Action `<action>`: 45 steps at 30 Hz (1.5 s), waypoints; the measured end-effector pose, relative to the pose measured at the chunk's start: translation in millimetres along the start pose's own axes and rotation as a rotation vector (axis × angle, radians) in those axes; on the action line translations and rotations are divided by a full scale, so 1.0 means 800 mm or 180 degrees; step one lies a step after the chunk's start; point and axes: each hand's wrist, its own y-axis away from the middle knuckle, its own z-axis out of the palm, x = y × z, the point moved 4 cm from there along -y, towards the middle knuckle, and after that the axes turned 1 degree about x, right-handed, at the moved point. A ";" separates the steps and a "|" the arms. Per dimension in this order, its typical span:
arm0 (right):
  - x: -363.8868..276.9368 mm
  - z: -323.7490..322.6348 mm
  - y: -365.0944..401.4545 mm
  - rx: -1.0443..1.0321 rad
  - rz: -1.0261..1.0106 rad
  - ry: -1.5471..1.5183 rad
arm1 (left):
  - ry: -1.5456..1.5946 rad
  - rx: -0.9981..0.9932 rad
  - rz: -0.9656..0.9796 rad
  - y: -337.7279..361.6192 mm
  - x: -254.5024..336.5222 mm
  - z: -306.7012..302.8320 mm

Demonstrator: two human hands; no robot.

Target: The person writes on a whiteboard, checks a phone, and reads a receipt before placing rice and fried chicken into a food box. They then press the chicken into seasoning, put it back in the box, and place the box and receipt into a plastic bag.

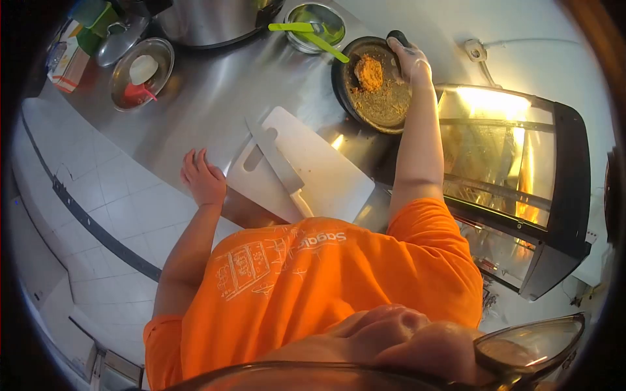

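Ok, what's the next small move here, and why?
Probably bring the left hand over to steady the near-left rim of the dark round pan. Only the right hand is on it, at the far right; crumbly orange food sits inside, and the left hand looks empty. I'd reach around the kitchen knife on the white cutting board.

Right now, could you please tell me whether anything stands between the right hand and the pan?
Nothing visible does: the right hand is on the pan, at its black handle. The bowl with the green utensils stands to the pan's left, not between them.
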 end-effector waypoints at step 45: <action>0.252 0.030 0.419 -0.1907 -0.0039 -0.6023 | 0.0286 -0.0037 0.0548 0.000 -0.026 0.022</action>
